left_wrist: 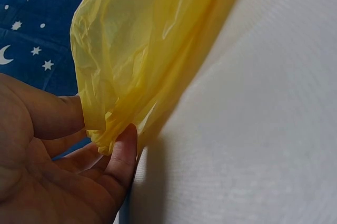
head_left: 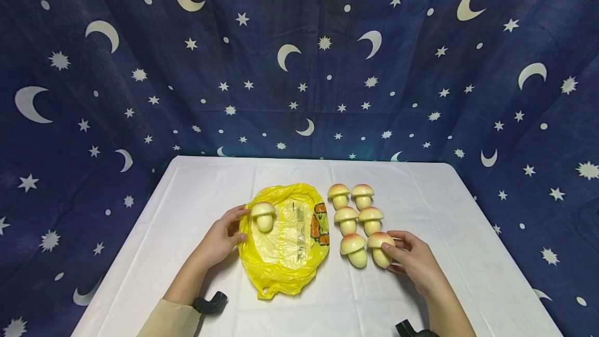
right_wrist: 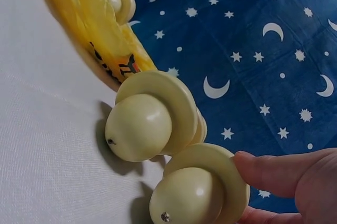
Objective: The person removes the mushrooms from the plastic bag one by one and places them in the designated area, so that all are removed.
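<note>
My left hand (head_left: pixel 221 238) grips the left rim of a crumpled yellow plastic bag (head_left: pixel 281 280); in the left wrist view thumb and fingers stand on either side of the gathered plastic (left_wrist: pixel 124 103). One toy mushroom (head_left: pixel 264 217), pale with a rounded cap, lies at the bag's left side; whether it is inside or on top I cannot tell. To the right, my right hand (head_left: pixel 414 261) holds the nearest right-hand mushroom (head_left: pixel 381 251) by its cap, thumb on one side, fingers on the other. In the right wrist view this mushroom (right_wrist: pixel 189 195) leans beside its neighbour (right_wrist: pixel 142 126).
Several more red-topped mushrooms (head_left: pixel 348 220) stand in two columns right of the bag. A white cloth (head_left: pixel 224 181) covers the table. Behind hangs a dark blue curtain (head_left: pixel 327 134) with moons and stars. Black camera mounts (head_left: pixel 210 303) show near both wrists.
</note>
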{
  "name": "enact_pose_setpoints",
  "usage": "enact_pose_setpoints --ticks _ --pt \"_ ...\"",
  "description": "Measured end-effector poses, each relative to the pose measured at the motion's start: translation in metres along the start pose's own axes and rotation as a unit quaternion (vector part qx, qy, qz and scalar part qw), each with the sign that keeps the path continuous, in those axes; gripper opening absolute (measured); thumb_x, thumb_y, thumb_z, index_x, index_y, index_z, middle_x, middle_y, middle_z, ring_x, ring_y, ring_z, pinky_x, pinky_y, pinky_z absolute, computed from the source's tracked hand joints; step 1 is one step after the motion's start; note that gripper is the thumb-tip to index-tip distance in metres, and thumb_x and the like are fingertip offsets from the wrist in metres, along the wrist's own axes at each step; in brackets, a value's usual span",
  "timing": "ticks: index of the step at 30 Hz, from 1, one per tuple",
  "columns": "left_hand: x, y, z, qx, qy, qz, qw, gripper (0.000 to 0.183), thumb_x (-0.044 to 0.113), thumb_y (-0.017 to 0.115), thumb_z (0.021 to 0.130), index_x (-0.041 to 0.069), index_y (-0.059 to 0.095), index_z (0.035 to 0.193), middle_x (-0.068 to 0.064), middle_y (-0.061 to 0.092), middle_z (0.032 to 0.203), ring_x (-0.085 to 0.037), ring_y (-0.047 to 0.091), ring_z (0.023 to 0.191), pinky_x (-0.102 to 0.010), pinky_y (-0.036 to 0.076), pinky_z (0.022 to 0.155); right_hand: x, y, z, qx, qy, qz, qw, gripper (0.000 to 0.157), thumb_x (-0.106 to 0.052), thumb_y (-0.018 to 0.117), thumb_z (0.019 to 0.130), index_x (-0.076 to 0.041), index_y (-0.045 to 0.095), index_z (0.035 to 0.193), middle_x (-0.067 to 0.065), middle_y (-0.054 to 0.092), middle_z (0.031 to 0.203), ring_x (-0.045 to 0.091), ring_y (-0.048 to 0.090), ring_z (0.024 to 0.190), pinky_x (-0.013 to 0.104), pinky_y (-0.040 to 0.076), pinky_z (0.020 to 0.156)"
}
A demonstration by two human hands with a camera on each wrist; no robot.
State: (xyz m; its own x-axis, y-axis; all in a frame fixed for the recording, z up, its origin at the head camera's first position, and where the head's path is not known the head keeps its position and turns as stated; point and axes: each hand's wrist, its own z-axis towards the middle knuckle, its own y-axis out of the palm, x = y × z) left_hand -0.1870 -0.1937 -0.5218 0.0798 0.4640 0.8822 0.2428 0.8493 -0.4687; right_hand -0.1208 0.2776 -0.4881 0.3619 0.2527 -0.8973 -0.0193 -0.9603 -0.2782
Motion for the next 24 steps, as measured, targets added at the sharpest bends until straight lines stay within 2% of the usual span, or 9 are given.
enact_pose_setpoints --ticks 24 --pt "-0.0011 -0.0005 0.0004 0.002 -0.003 0.002 1.0000 0.058 0.000 0.069 0.101 0.008 0.054 0.157 -0.012 0.034 0.175 -0.043 0.049 0.152 -0.059 0.040 0.127 0.0074 0.0022 0.0023 0.006 0.001 -0.017 1.000 0.064 -0.025 0.077 0.101 0.001 0.050 0.153 0.018 0.067 0.134 0.015 0.069 0.103 0.037 0.068 0.080"
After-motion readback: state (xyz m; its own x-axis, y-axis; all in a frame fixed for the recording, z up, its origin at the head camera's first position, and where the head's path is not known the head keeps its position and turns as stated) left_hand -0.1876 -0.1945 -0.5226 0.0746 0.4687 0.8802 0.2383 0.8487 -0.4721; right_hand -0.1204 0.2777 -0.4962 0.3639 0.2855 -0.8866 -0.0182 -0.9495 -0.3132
